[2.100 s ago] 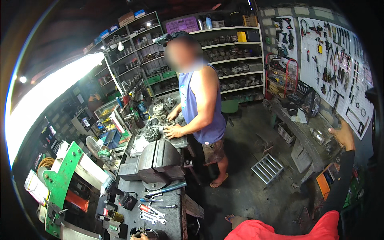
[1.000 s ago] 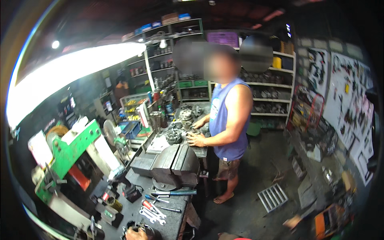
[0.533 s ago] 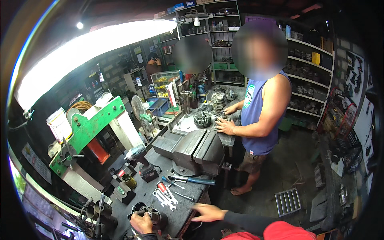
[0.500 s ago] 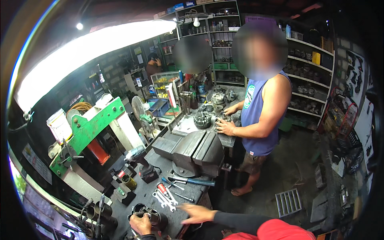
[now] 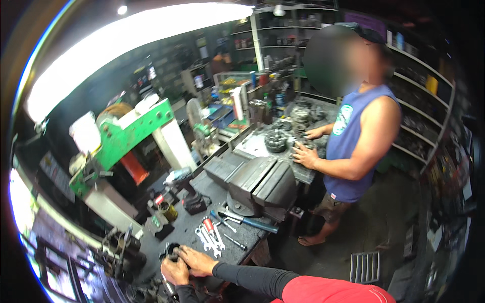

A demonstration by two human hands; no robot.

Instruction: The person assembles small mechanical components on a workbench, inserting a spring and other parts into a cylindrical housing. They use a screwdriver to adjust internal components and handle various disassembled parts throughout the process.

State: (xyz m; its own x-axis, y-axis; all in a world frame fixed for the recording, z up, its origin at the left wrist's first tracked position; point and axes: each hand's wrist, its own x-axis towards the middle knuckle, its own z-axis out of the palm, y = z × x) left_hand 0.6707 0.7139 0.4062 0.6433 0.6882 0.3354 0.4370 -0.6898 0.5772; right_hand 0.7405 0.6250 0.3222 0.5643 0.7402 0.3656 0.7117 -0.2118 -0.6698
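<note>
At the near edge of the bench, my left hand (image 5: 175, 271) is closed over a dark round metal part (image 5: 171, 248) with an open rim. My right hand (image 5: 198, 261) is beside it, its fingers bent onto the same part. The hands cover most of the part, so its lower side is hidden. Just right of it lie several silver wrenches (image 5: 205, 240) and a red-handled screwdriver (image 5: 208, 225). A socket extension bar (image 5: 235, 242) rests close by on the bench.
A large bench vise (image 5: 255, 187) stands ahead, with a blue-handled tool (image 5: 250, 222) before it. A cordless impact wrench (image 5: 184, 189) stands left of the vise. Further left is a green press frame (image 5: 134, 134). Across the bench, a co-worker (image 5: 356, 136) handles metal parts.
My right hand has moved left from beside the wrenches onto the metal part, next to my left hand. The view has shifted, so the surroundings sit further right.
</note>
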